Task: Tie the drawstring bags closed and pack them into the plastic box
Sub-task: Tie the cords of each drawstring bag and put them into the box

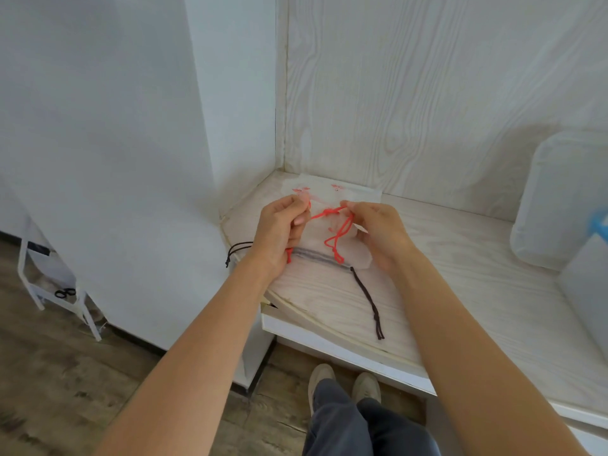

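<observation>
I hold a sheer white drawstring bag (pixel 332 248) just above the pale wooden table (pixel 460 291). My left hand (pixel 279 235) and my right hand (pixel 378 232) each pinch its red drawstring (pixel 329 213), which runs between them with a knot in the middle and loops hanging down. Under it lies another sheer bag (pixel 316 258) with a grey band and a dark brown drawstring (pixel 370 301) trailing toward the table's front edge. A further sheer bag (pixel 345 192) with small red marks lies behind my hands. The translucent plastic box (pixel 589 291) stands at the right edge.
The box's translucent lid (pixel 559 199) leans on the back wall at the right, next to a blue clip (pixel 597 222). The table sits in a wall corner; a white panel rises at the left. A white rack with scissors (pixel 64 292) stands on the floor.
</observation>
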The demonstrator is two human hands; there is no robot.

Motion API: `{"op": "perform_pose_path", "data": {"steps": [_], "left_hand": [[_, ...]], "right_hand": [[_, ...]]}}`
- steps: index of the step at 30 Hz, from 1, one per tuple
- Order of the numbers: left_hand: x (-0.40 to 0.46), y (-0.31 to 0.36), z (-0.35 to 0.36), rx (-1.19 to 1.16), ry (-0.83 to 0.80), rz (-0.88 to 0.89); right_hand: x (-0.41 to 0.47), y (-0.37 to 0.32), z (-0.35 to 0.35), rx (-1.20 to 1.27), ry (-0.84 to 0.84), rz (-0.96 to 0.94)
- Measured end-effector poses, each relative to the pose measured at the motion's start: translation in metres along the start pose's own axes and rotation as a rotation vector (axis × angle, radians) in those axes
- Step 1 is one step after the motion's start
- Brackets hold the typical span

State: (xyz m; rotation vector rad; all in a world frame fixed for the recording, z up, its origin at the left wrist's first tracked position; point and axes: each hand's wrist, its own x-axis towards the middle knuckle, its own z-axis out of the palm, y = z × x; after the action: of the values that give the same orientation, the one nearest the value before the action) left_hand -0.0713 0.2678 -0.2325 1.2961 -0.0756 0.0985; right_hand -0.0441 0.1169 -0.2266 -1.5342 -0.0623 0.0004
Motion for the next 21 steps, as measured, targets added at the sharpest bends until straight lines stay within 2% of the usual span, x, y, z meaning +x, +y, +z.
{"op": "perform_pose_path", "data": {"steps": [2, 5, 10, 14, 21], "left_hand": [[0.0009, -0.0006, 0.0002, -0.031, 0.034, -0.004], [0.0016, -0.0009, 0.0010, -0.035, 0.057, 0.012], [-0.0012, -0.0018, 0.0030, 0.019, -0.008, 0.056], [-0.0021, -0.0024, 0.0033, 0.022, -0.051, 0.056], [-0.0039, -0.0022, 0.0029, 0.083, -0.110, 0.089]], "right_hand": [[-0.0019, -0.0031, -0.0023, 0.205, -0.002, 0.067], [-0.0016, -0.0031, -0.0015, 0.376, 0.004, 0.126], [0.0018, -0.0006, -0.0064, 0.476, -0.162, 0.115], [0.0028, 0.0008, -0.0068, 0.565, -0.199, 0.077], [-0.0042, 0.0010, 0.0022, 0.382, -0.132, -0.035]]}}
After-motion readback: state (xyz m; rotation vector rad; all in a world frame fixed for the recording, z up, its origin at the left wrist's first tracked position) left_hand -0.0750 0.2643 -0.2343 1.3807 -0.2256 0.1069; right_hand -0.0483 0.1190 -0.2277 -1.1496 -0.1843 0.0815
